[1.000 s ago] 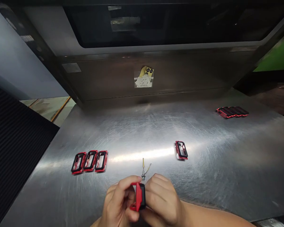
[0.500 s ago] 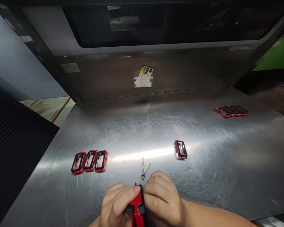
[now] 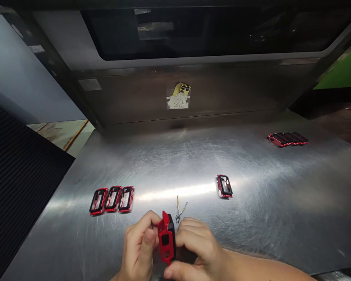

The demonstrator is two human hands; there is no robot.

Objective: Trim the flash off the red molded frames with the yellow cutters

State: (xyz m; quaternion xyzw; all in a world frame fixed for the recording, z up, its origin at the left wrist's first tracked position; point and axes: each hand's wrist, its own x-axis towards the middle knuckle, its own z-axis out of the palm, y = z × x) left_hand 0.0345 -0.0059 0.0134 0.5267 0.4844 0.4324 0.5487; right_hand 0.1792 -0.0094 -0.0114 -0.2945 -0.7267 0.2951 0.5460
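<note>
**Red-and-black frame held up between both hands over metal bench**

One red-and-black frame (image 3: 166, 239) stands on edge, raised at the near side of the metal bench (image 3: 266, 218). The right hand (image 3: 199, 246) has it in a narrow grip: fingers curled by the black side, thumb at the lower end. The left hand (image 3: 139, 246) is by the red side, index finger at the upper part, thumb raised; whether it bears any load cannot be told.

The step in hand is judged to be two-handed handling of this piece. The next move calls for a secure hold by one hand before the other shifts.

Just beyond the hands lie small pliers (image 3: 178, 217), untouched. Three similar frames (image 3: 117, 198) lie in a row to the left, a single frame (image 3: 221, 187) to the right, and an overlapping set (image 3: 288, 139) at far right.
</note>
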